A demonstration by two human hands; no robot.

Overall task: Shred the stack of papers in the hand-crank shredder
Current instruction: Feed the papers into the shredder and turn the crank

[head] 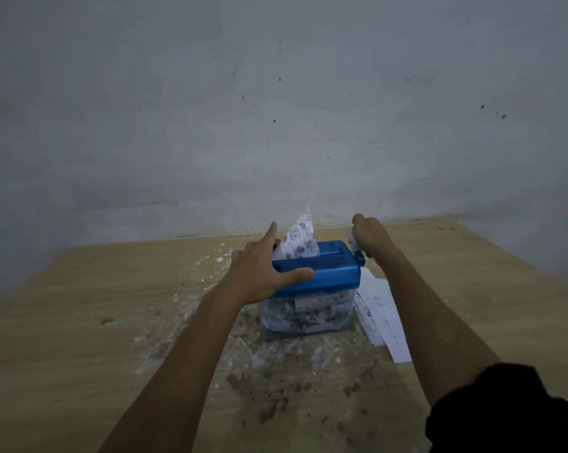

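A small hand-crank shredder with a blue top stands on the wooden table. Its clear bin below is packed with paper strips. A printed sheet sticks up tilted from the slot at the top's left end. My left hand grips the blue top's left end, thumb across the front, index finger raised beside the sheet. My right hand is closed on the crank at the shredder's right side; the crank handle is mostly hidden by the fist. A stack of papers lies flat to the right of the bin.
Paper scraps and dust litter the table around and in front of the shredder. A grey wall rises directly behind the table's far edge.
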